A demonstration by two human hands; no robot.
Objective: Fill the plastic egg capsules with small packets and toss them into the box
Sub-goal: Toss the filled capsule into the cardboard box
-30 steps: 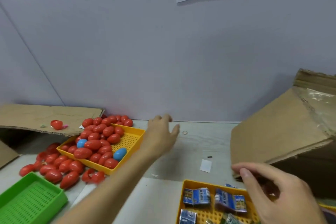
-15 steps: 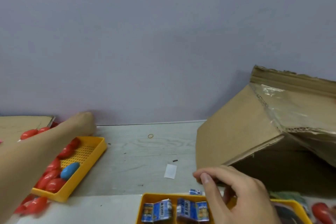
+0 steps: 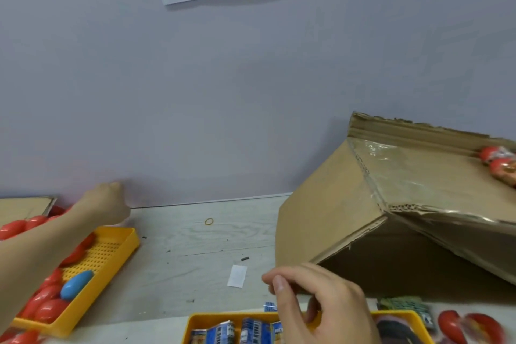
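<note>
Red plastic egg capsules [image 3: 44,307] fill the yellow perforated tray [image 3: 111,254] at lower left, where the left hand [image 3: 104,204] reaches with fingers hidden, while the right hand [image 3: 321,304], fingers curled, hovers over blue packets [image 3: 240,329] beside the tilted cardboard box [image 3: 335,218].

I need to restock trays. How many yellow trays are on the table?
2. One yellow tray sits at the left, holding egg capsules; the other is at the bottom centre with packets, partly behind the right hand.
</note>
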